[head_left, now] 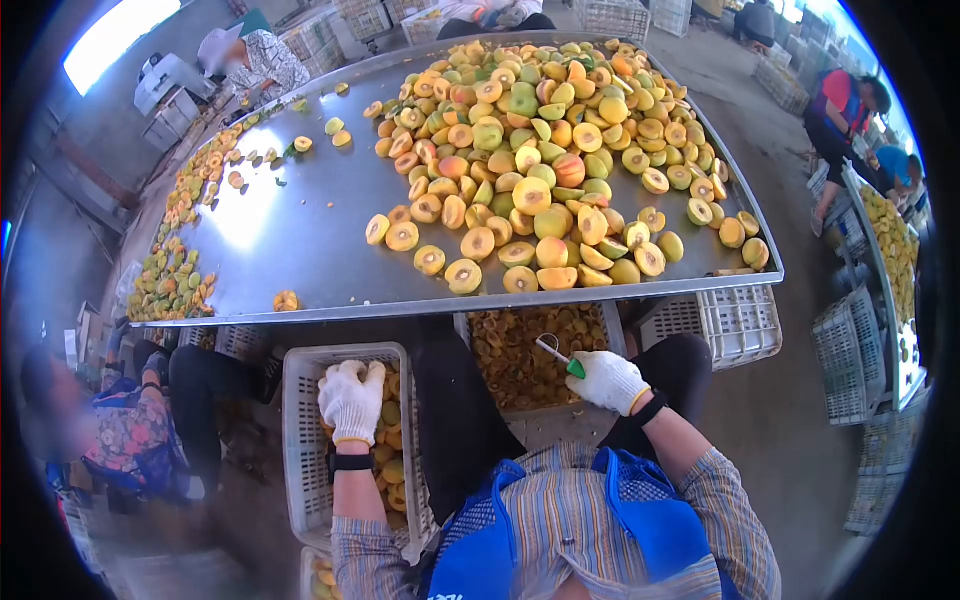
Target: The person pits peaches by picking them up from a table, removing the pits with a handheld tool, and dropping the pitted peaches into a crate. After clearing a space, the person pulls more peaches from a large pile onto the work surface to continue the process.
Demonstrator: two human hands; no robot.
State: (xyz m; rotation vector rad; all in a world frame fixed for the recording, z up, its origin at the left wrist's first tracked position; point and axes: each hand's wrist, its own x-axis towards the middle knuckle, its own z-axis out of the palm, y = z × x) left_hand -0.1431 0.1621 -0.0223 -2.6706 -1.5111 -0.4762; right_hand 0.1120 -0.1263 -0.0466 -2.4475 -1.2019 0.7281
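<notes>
Single view, from the wearer's head, facing forward and steeply down. Wide, rounded, dark at corners. Striped shirt (pixel 560 505) very near, at bottom edge; left hand (pixel 352 400) and right hand (pixel 608 382) near, below centre; metal table (pixel 330 235) just beyond.

tool (pixel 575 367): green handle, ring tip, tilted | fruit halves (pixel 393 468): yellow, heaped in white crate (pixel 306 455)

Fisheye distortion, glare on tabletop (pixel 330 255), dark corners
</notes>
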